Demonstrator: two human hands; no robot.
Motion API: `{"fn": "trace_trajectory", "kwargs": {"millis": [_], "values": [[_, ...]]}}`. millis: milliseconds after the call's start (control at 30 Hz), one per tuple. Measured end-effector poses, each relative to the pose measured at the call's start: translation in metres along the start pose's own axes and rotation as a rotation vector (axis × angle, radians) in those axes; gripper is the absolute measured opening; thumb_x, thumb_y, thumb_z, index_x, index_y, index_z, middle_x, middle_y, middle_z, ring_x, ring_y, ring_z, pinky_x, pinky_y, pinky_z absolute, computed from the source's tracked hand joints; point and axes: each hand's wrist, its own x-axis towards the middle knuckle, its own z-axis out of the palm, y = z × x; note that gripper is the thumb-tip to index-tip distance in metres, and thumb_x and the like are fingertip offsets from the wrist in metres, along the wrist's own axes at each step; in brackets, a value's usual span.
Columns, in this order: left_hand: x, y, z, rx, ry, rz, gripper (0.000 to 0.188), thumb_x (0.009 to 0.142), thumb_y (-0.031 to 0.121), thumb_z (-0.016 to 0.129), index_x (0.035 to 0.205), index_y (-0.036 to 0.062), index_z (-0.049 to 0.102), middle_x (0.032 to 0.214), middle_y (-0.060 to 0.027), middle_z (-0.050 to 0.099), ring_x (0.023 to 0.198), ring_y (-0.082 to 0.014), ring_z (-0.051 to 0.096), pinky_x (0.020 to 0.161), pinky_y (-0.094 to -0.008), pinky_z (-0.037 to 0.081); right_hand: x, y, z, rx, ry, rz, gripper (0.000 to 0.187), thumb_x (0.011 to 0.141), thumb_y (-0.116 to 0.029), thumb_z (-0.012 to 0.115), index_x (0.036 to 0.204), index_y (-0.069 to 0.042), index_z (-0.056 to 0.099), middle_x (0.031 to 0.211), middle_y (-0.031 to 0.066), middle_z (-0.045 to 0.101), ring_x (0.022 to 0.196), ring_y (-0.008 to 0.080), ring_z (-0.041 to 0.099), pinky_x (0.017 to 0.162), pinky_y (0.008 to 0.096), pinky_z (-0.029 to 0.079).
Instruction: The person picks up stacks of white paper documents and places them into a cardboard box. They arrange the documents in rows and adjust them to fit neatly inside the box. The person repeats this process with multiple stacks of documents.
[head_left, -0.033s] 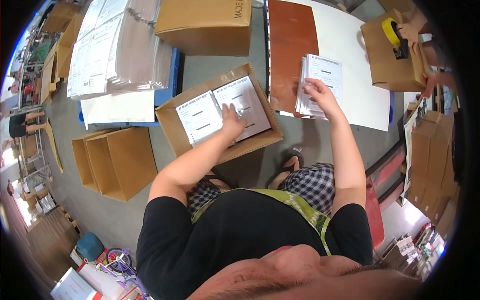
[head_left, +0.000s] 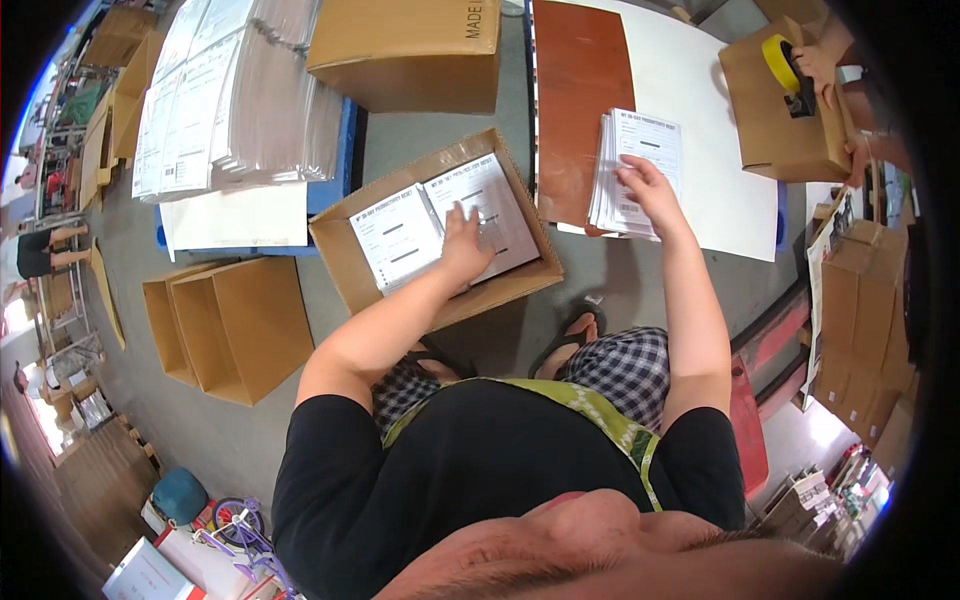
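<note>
In front of me an open cardboard box (head_left: 345,262) holds two side-by-side stacks of printed white pads, a left stack (head_left: 393,240) and a right stack (head_left: 505,195). My left hand (head_left: 466,248) reaches into the box and lies on the right stack, fingers spread, gripping nothing. On the table to the right, a small pile of similar printed pads (head_left: 648,135) in clear wrapping has slightly fanned edges. Over that pile is my right hand (head_left: 652,197), its fingers apart and loosely bent; whether the fingertips touch the top pad is unclear.
Large stacks of wrapped sheets (head_left: 200,110) stand at the far left, beside a closed carton (head_left: 410,75). Open empty cartons (head_left: 245,325) sit on the left floor. A brown board (head_left: 580,90) covers part of the white tabletop (head_left: 715,225). Another person's hand (head_left: 818,70) holds a tape dispenser (head_left: 790,75) at a carton.
My right hand has shifted very slightly to the right over the pile. My left hand stays on the right stack in the box.
</note>
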Motion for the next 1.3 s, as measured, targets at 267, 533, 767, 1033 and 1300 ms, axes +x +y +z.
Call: {"fn": "trace_trajectory", "kwargs": {"millis": [267,533,767,1033,1300], "values": [[0.009,0.018,-0.007,0.685,-0.483,0.14,0.086,0.076,0.034,0.073,0.145,0.0043,0.03,0.151,-0.0293,0.017,0.137,-0.0414,0.029,0.108,-0.0421,0.036,0.034,0.076,-0.084,-0.057,0.528,0.297,0.071,0.084,-0.029,0.07,0.138,0.004,0.037,0.137,0.0253,0.045,0.124,0.0336,0.048,0.101,0.0412,0.04],[0.012,-0.012,-0.023,-0.047,0.027,0.188,0.042,0.084,0.015,0.064,0.124,0.0052,0.056,0.128,-0.0177,0.054,0.122,-0.0345,0.048,0.102,-0.0382,0.04,0.047,0.111,-0.087,0.098,0.241,0.416,0.052,0.082,-0.021,0.073,0.117,0.012,0.054,0.111,0.0208,0.064,0.095,0.0309,0.066,0.077,0.0447,0.055],[-0.015,0.05,-0.066,-0.368,0.165,0.278,0.034,0.086,0.01,0.061,0.119,0.0088,0.059,0.127,-0.0141,0.054,0.121,-0.0292,0.05,0.099,-0.037,0.042,0.048,0.129,-0.086,0.405,0.083,0.523,0.054,0.08,-0.025,0.075,0.118,0.008,0.055,0.108,0.0193,0.066,0.089,0.0327,0.068,0.073,0.0514,0.056],[-0.019,0.101,-0.077,-0.513,0.136,0.385,0.032,0.086,0.007,0.059,0.118,0.0089,0.06,0.125,-0.0107,0.056,0.118,-0.0253,0.051,0.096,-0.0354,0.042,0.046,0.122,-0.081,0.345,0.094,0.573,0.043,0.083,-0.02,0.071,0.116,0.004,0.058,0.108,0.018,0.066,0.092,0.0297,0.068,0.075,0.0463,0.057],[-0.018,0.148,-0.081,-0.534,0.059,0.525,0.028,0.087,0.004,0.059,0.115,0.0062,0.06,0.122,-0.0106,0.057,0.114,-0.0238,0.054,0.096,-0.0329,0.043,0.05,0.112,-0.049,0.477,0.144,0.518,0.055,0.075,-0.022,0.079,0.115,0.009,0.057,0.113,0.0222,0.062,0.089,0.0341,0.068,0.071,0.047,0.058]]}}
